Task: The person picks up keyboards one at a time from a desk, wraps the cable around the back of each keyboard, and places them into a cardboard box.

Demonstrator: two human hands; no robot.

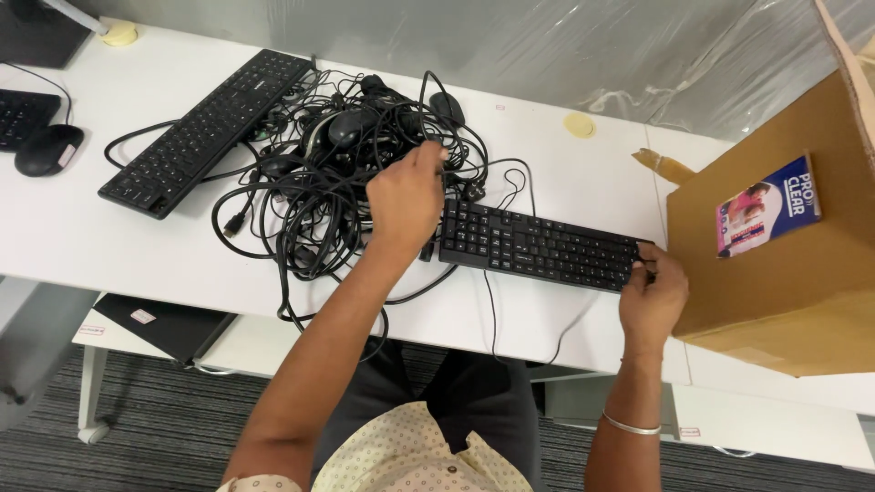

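My left hand (pixel 407 193) is closed around a black cable from the tangle of black cables and mice (pixel 319 173) in the middle of the white table (pixel 82 237). My right hand (pixel 653 296) grips the right end of a black keyboard (pixel 538 246), which lies flat near the table's front edge. Its cable runs off the front edge below it. The left hand sits just left of that keyboard's left end.
A second black keyboard (pixel 205 128) lies diagonally at the back left. A black mouse (pixel 47 148) and part of another keyboard (pixel 20 114) are at the far left. A large open cardboard box (pixel 775 273) stands at the right. Plastic sheeting (pixel 547 46) hangs behind the table.
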